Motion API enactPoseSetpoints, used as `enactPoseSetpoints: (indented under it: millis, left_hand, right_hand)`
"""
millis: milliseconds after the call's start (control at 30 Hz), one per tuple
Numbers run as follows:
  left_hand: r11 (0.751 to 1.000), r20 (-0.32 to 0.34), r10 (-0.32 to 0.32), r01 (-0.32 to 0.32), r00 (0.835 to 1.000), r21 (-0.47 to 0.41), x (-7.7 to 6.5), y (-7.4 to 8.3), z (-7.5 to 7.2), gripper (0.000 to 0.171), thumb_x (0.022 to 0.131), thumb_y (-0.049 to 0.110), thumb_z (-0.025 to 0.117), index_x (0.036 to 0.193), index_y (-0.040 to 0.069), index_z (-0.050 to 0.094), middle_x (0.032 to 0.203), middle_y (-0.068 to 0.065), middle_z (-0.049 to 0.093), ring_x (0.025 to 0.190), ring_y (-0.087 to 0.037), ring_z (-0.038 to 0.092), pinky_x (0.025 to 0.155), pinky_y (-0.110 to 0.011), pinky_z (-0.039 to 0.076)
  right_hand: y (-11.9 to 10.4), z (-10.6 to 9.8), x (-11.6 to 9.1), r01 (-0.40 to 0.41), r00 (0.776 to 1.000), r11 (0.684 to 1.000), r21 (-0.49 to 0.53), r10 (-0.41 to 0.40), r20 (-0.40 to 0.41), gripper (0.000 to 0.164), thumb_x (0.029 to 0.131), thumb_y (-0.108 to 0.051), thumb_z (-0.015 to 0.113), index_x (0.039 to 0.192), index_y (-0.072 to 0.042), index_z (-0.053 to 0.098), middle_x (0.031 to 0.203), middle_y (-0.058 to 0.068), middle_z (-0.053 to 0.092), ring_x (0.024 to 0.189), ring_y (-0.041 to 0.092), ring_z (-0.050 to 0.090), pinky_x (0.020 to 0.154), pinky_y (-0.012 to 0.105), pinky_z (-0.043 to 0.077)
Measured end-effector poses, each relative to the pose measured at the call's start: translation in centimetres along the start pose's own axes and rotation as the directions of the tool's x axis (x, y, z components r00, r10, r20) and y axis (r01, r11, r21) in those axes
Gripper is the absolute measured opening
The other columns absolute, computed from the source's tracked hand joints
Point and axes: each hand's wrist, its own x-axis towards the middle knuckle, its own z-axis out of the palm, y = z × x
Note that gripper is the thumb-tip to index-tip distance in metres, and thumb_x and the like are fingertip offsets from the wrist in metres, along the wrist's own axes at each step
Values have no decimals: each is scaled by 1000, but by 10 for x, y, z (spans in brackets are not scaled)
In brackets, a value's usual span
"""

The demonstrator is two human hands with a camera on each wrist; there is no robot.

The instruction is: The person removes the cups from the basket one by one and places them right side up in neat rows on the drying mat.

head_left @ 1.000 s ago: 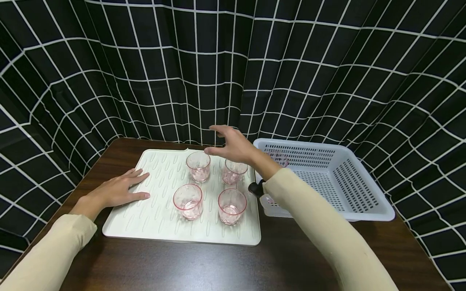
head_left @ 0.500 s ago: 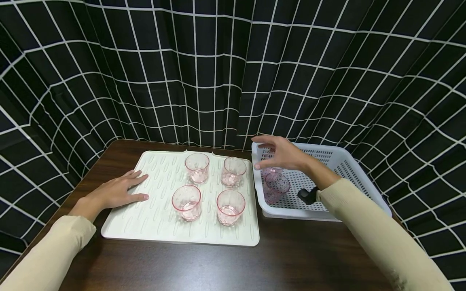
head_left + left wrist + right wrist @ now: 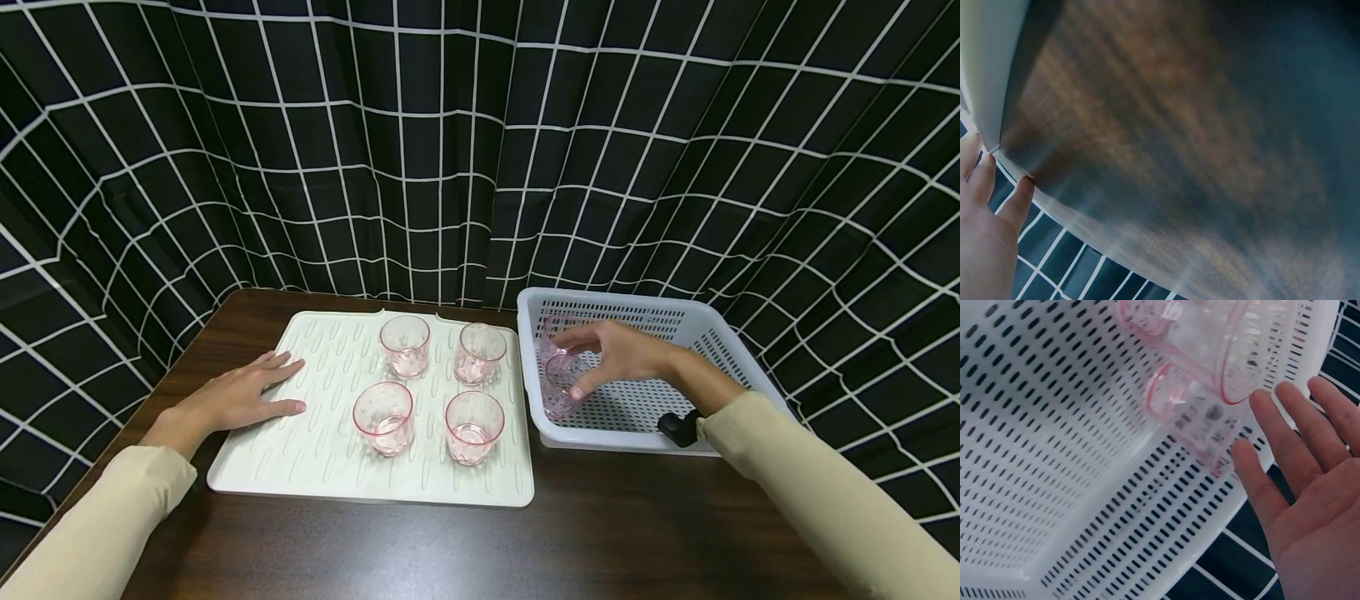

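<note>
Drying tray (image 3: pixel 315 450): white, rectangular, embossed with elongated drop shapes, lying on a dark brown wood-grain tabletop (image 3: pixel 600 533). Bears four upright, clear pink tumblers with red-pink rims, in two rows: far-left tumbler (image 3: pixel 408 360), far-right tumbler (image 3: pixel 477 367), near-left tumbler (image 3: pixel 387 423), near-right tumbler (image 3: pixel 471 442).

Basket (image 3: pixel 738 392): pale blue-white plastic, rectangular, perforated, just beside the tray's right edge. Contains, at its left end, two matching items: rear tumbler (image 3: pixel 553 323) and front tumbler (image 3: pixel 555 402).

Left hand (image 3: pixel 238 395): laid flat on the tray's left side; grip apart, fingers spread.

Right hand (image 3: pixel 628 352): inside the basket, fingers and thumb about the front tumbler; grip apart, contact cannot be told.

Sleeves (image 3: pixel 817 492): cream, both arms.

Backdrop: black curtain (image 3: pixel 420 150) with white grid lines.
</note>
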Motion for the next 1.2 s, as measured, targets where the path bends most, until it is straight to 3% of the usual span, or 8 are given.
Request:
enactPoseSetpoints:
  millis: [333, 633, 1033, 1200]
  left_hand:
    - [1000, 1, -6, 6, 1000, -8, 0, 1, 0, 94, 85, 74, 56, 152, 9, 41, 158, -25, 29, 145, -49, 21, 100, -77, 26]
    - [1000, 3, -13, 13, 1000, -9, 1, 0, 1, 94, 85, 73, 57, 152, 9, 41, 158, -25, 29, 145, -49, 21, 100, -78, 26]
    - [1000, 12, -8, 8, 1000, 0, 0, 2, -1, 93, 85, 73, 57, 152, 9, 41, 157, -25, 30, 144, -50, 22, 97, -78, 29]
    - [1000, 7, -13, 14, 1000, -5, 0, 0, 0, 93, 85, 72, 58, 152, 9, 41, 157, -25, 30, 145, -50, 22, 98, -78, 28]
  right_hand:
    - [7, 1, -3, -34, 999, 999, -27, 35, 29, 88, 72, -22, 91, 142, 7, 47, 140, 25, 53, 124, 43, 55, 102, 57, 44]
    - [1, 5, 5, -128, 984, 988, -84, 137, 114, 89, 69, -8, 90, 146, 3, 45, 148, 22, 47, 128, 44, 51, 101, 55, 46]
    - [0, 3, 6, -106, 985, 990, -90, 116, 126, 88, 70, -7, 89, 146, 3, 45, 146, 23, 49, 126, 44, 53, 97, 51, 50]
    - [-6, -2, 7, -89, 991, 990, -105, 98, 87, 83, 71, -12, 90, 143, 1, 50, 139, 20, 56, 121, 42, 57, 94, 51, 52]
